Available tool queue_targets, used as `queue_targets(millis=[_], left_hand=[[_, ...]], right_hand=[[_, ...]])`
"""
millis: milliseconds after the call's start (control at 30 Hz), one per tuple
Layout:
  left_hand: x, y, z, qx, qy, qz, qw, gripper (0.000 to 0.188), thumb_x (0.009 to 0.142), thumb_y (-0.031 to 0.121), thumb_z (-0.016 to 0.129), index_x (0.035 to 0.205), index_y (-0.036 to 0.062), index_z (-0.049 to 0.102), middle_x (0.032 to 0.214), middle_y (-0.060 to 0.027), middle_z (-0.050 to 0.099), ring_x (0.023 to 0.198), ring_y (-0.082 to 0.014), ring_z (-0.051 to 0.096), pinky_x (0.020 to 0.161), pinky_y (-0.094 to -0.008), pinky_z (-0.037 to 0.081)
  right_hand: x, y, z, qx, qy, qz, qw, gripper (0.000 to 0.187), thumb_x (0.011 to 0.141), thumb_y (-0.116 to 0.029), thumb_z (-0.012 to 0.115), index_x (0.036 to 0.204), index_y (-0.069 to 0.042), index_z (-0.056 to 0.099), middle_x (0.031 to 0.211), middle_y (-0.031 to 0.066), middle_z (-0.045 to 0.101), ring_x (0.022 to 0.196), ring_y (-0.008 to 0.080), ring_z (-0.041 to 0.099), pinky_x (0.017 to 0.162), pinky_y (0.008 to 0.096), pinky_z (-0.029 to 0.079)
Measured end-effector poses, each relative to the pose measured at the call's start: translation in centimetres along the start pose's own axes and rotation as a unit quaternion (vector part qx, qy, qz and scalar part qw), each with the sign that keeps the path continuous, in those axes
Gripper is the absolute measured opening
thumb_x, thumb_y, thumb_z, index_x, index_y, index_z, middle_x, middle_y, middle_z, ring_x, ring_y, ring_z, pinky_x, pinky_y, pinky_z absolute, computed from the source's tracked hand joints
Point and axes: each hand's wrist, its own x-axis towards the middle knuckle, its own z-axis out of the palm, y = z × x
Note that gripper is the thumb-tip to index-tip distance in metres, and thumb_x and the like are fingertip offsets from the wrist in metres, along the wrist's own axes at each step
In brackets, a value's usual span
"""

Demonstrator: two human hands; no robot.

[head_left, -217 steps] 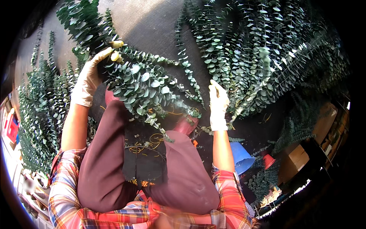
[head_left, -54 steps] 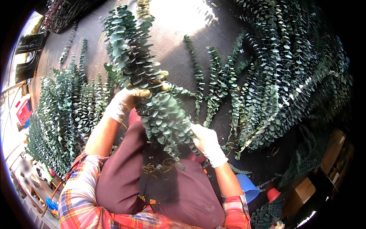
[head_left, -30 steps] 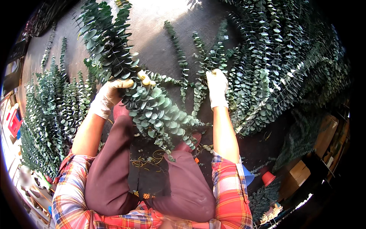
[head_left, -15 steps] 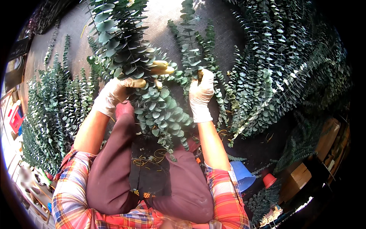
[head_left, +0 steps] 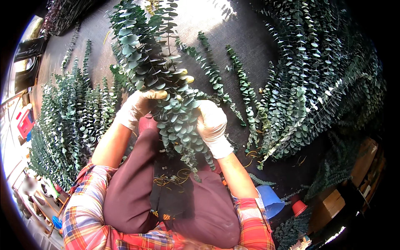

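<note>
A thick bunch of eucalyptus stems with round grey-green leaves stands tilted in front of me. My left hand, in a pale glove with yellowish fingertips, is closed around its lower part; leaves hide some fingers. Against the bunch's right side is my gloved right hand, its fingers curled shut on a eucalyptus stem that is mostly lost among the leaves. Two loose eucalyptus stems, a nearer one and one farther right, lie on the dark mat.
Eucalyptus heaps lie at the left and right. Yellow rubber bands are scattered between my legs. A blue bucket, a small red pot and a cardboard box are at the lower right.
My right hand has moved left and nearer to me, carrying a single eucalyptus stem from beside the bunch against it. My left hand keeps hold of the bunch.
</note>
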Motion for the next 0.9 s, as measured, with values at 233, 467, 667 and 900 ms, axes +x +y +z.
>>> queue_targets(millis=[233,467,667,900], left_hand=[[-0.5,-0.1,-0.5,0.030,0.029,-0.022,0.999,0.053,0.080,0.007,0.067,0.130,-0.0033,0.054,0.125,-0.0131,0.062,0.107,-0.0196,0.061,0.097,-0.0341,0.045],[-0.3,-0.6,0.1,0.064,0.038,0.009,0.997,0.057,0.074,0.017,0.072,0.125,-0.0011,0.055,0.117,-0.0142,0.064,0.107,-0.0263,0.061,0.096,-0.0378,0.047],[-0.6,-0.2,-3.4,-0.005,0.010,0.087,0.996,0.052,0.071,0.027,0.076,0.112,0.0042,0.055,0.104,-0.0122,0.060,0.098,-0.0245,0.058,0.088,-0.0350,0.047],[-1.9,1.7,-2.7,0.055,0.045,0.070,0.995,0.050,0.070,0.033,0.077,0.105,0.0043,0.054,0.106,-0.0162,0.061,0.111,-0.0288,0.057,0.098,-0.0382,0.044]], right_hand=[[0.8,-0.3,-0.6,0.003,0.023,0.013,1.000,0.034,0.064,0.002,0.062,0.097,-0.007,0.065,0.093,0.0085,0.068,0.075,0.0269,0.065,0.062,0.0360,0.049],[1.1,-1.1,0.0,0.041,-0.008,0.037,0.998,0.029,0.071,-0.003,0.062,0.099,-0.008,0.065,0.077,0.0089,0.062,0.066,0.0278,0.061,0.061,0.0372,0.049],[-4.5,6.0,0.0,-0.031,-0.066,0.153,0.986,0.033,0.076,-0.004,0.064,0.108,-0.010,0.061,0.079,0.0084,0.062,0.073,0.0275,0.062,0.070,0.0371,0.049],[-7.3,8.7,-6.1,0.183,-0.271,0.442,0.835,0.059,0.071,-0.013,0.077,0.127,-0.007,0.058,0.118,0.0083,0.065,0.104,0.0190,0.061,0.092,0.0326,0.050]])
